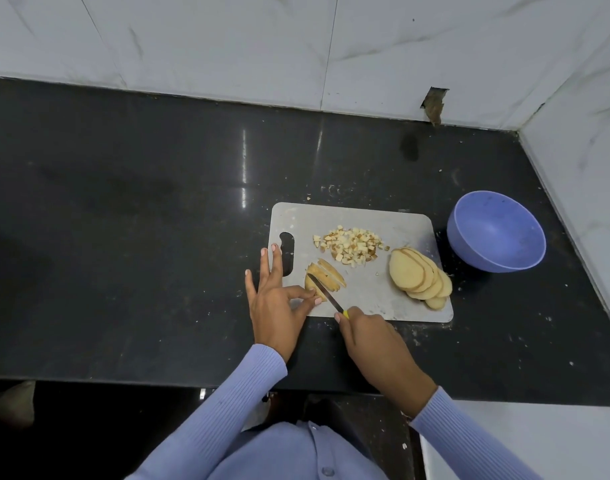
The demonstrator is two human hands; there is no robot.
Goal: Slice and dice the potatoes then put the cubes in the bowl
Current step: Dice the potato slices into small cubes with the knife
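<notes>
My right hand (373, 341) grips the knife (326, 292) across the strips (326, 273) my left hand (276, 306) pinches steady for dicing, other fingers (274, 263) splayed clear; beyond lie cubes (350, 244), slices (418, 277) and the empty bowl (495, 230) within reach.

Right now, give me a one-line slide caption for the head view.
Right hand draws a knife through potato slices steadied by the left hand; bowl holds no cubes.
</notes>
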